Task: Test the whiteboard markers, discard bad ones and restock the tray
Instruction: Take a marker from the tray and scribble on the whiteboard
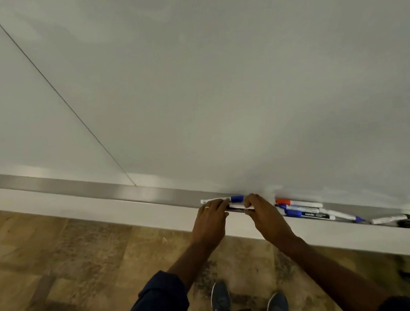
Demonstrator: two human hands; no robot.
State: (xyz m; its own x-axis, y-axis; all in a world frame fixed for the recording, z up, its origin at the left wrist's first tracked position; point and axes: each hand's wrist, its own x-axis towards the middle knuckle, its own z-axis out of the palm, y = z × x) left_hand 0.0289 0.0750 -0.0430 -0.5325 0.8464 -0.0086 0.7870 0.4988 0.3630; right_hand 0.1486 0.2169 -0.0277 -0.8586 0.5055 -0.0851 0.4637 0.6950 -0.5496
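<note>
Two hands meet at the lower centre of the frame, over the tray [127, 191] that runs along the foot of the whiteboard [216, 79]. The left hand [209, 224] and the right hand [265, 216] both have their fingers clamped on the ends of one dark marker [239, 210], held level between them just in front of the tray edge. A yellow ring sits on a left finger. Behind that marker, a white one with a blue cap [222, 200] lies flat in the tray, touching the board's foot.

To the right of the hands, a loose heap of markers [306, 209] lies in the tray: white round barrels, one with a red cap, several with blue caps, overlapping at slight angles. One barrel carries a black label with white writing that seems to read "camlin"; the smaller print is too blurred to read. Further right, near the frame edge, a white barrel with a black tip [390, 218] lies beside a black cap.

The tray is smooth brushed metal; the board is glossy and pale, with a thin dark seam running diagonally from the upper left. The floor [58, 257] below is mottled brown tile.
</note>
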